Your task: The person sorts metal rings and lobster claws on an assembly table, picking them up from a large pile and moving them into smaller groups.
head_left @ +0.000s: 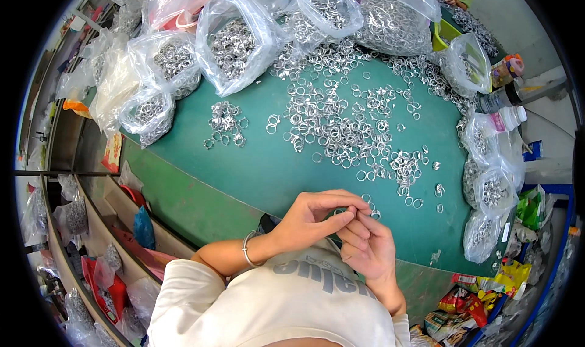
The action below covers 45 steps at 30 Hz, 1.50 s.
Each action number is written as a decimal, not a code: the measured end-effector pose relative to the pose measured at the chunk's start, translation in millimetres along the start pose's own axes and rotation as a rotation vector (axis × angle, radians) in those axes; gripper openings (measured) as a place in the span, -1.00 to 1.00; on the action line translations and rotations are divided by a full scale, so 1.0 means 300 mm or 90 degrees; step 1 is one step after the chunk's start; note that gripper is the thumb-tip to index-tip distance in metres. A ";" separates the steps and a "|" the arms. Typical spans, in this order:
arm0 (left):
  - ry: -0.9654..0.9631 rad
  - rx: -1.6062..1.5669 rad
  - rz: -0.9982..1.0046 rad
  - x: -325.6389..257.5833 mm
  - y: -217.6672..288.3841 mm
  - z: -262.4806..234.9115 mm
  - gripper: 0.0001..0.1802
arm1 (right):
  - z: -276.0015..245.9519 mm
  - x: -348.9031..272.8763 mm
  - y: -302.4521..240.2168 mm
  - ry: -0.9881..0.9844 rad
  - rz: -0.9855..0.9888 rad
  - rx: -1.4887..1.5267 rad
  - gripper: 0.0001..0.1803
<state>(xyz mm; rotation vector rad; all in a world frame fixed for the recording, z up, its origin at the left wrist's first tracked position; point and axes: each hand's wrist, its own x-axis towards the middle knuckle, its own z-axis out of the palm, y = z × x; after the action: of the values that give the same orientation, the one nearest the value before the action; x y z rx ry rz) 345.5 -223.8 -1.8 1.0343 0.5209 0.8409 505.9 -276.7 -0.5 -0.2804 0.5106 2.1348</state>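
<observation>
Pinching lightly should help: left hand [314, 220] grips a ring [339, 212] (seemingly), right hand's [370, 244] grip can't tell, loose rings [348, 141] toward twelve o'clock.

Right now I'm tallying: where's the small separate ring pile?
In the head view, the small pile lies on the green table, left of the main heap.

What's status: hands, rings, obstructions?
Left hand and right hand touching; any held item unclear. Loose rings scattered on green table ahead. Nothing visibly blocking hands.

Loose rings [341, 133] crowd a green worktop [244, 173] edged with filled bags [264, 45] in a workshop, packed shelves [167, 241] alongside.
</observation>
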 end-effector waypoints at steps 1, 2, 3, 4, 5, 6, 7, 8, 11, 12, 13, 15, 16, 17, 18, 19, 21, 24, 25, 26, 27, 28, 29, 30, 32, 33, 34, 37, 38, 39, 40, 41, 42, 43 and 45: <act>0.002 0.001 0.002 -0.002 0.003 0.004 -0.76 | 0.000 -0.003 0.001 0.000 -0.001 0.001 -0.76; 0.005 0.001 0.005 -0.003 0.006 0.008 -0.76 | -0.001 -0.006 0.002 -0.001 -0.003 0.001 -0.76; 0.005 0.006 0.003 -0.005 0.009 0.011 -0.77 | -0.002 -0.008 0.004 -0.001 -0.004 0.002 -0.76; 0.004 0.010 0.002 -0.005 0.012 0.013 -0.77 | -0.006 -0.011 0.005 -0.019 -0.006 -0.012 -0.76; 0.003 0.015 0.000 -0.004 0.014 0.014 -0.77 | -0.012 -0.012 0.005 -0.036 -0.008 -0.026 -0.76; -0.008 0.024 0.004 -0.004 0.015 0.012 -0.77 | -0.017 -0.012 0.005 -0.053 -0.010 -0.039 -0.75; -0.019 0.034 0.008 -0.005 0.017 0.009 -0.76 | -0.020 -0.012 0.005 -0.056 -0.009 -0.046 -0.75; -0.029 0.044 0.012 -0.005 0.018 0.007 -0.75 | -0.022 -0.012 0.005 -0.059 -0.008 -0.053 -0.76; -0.026 0.021 0.005 -0.012 0.011 0.005 -0.78 | -0.026 -0.012 0.007 -0.046 -0.011 -0.078 -0.78; -0.026 0.019 0.006 -0.014 0.008 0.005 -0.79 | -0.027 -0.013 0.009 -0.039 -0.012 -0.087 -0.78; -0.026 0.016 0.007 -0.013 0.002 0.000 -0.80 | -0.025 -0.009 0.011 -0.022 -0.018 -0.095 -0.80; -0.026 0.006 0.004 -0.010 -0.010 -0.012 -0.82 | -0.020 -0.003 0.016 0.013 -0.030 -0.110 -0.82; -0.024 0.002 0.002 -0.011 -0.017 -0.016 -0.82 | -0.020 -0.001 0.019 0.020 -0.032 -0.109 -0.83; -0.022 -0.002 0.000 -0.012 -0.023 -0.020 -0.83 | -0.021 0.001 0.022 0.027 -0.034 -0.107 -0.84; -0.017 -0.003 -0.007 -0.012 -0.027 -0.026 -0.83 | -0.020 0.006 0.024 0.034 -0.037 -0.106 -0.85; -0.013 -0.004 -0.015 -0.013 -0.031 -0.032 -0.83 | -0.019 0.012 0.026 0.047 -0.035 -0.090 -0.85; 0.004 -0.011 -0.030 -0.013 -0.033 -0.042 -0.81 | -0.017 0.027 0.029 0.073 -0.030 -0.058 -0.84; 0.029 -0.029 -0.053 -0.016 -0.037 -0.067 -0.78 | -0.025 0.052 0.030 0.085 -0.035 -0.061 -0.83; 0.030 -0.033 -0.062 -0.016 -0.045 -0.084 -0.77 | -0.015 0.062 0.032 0.091 -0.040 -0.131 -0.82; 0.030 -0.037 -0.071 -0.015 -0.052 -0.102 -0.77 | 0.002 0.071 0.033 0.096 -0.044 -0.200 -0.80; 0.074 -0.007 -0.055 -0.010 -0.054 -0.118 -0.77 | 0.014 0.084 0.034 0.101 -0.048 -0.270 -0.78; 0.116 0.024 -0.040 -0.001 -0.053 -0.134 -0.77 | 0.015 0.100 0.032 0.112 -0.114 -0.395 -0.79; 0.158 0.054 -0.024 0.011 -0.051 -0.153 -0.77 | 0.008 0.120 0.028 0.122 -0.179 -0.520 -0.81; 0.196 0.241 0.041 0.024 -0.042 -0.191 -0.78 | -0.001 0.142 0.022 0.131 -0.245 -0.645 -0.83; 0.270 0.524 0.137 0.046 -0.053 -0.289 -0.67 | -0.014 0.200 -0.008 0.197 -0.395 -0.919 -0.90; 0.320 0.643 0.172 0.062 -0.062 -0.328 -0.61 | -0.022 0.233 -0.029 0.230 -0.473 -1.054 -0.93; 0.314 0.663 0.166 0.077 -0.062 -0.359 -0.59 | -0.037 0.270 -0.060 0.236 -0.522 -1.097 -0.88; 0.294 0.745 0.159 0.132 -0.063 -0.431 -0.56 | -0.035 0.367 -0.149 0.125 -0.649 -1.511 -0.81; 0.289 0.787 0.163 0.160 -0.078 -0.451 -0.57 | -0.019 0.403 -0.154 0.139 -0.674 -1.555 -0.75; 0.284 0.828 0.168 0.179 -0.087 -0.458 -0.58 | -0.002 0.443 -0.151 0.154 -0.699 -1.598 -0.69; 0.264 0.860 0.148 0.196 -0.087 -0.459 -0.60 | 0.013 0.480 -0.152 0.172 -0.727 -1.642 -0.62; 0.243 0.892 0.128 0.213 -0.087 -0.458 -0.61 | 0.026 0.508 -0.160 0.147 -0.711 -1.684 -0.56; 0.221 0.924 0.108 0.226 -0.086 -0.458 -0.63 | 0.036 0.532 -0.169 0.123 -0.695 -1.726 -0.50; 0.221 0.925 0.115 0.232 -0.093 -0.471 -0.64 | 0.035 0.551 -0.174 0.096 -0.674 -1.766 -0.43; 0.220 0.927 0.130 0.241 -0.109 -0.495 -0.68 | -0.004 0.542 -0.201 0.129 -0.610 -1.840 -0.37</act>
<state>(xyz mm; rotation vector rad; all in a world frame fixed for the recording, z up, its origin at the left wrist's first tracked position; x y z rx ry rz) 291.9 -94.8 -95.7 2.2979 1.4350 0.7622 462.1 -128.4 -78.7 -1.5650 -2.3096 0.2436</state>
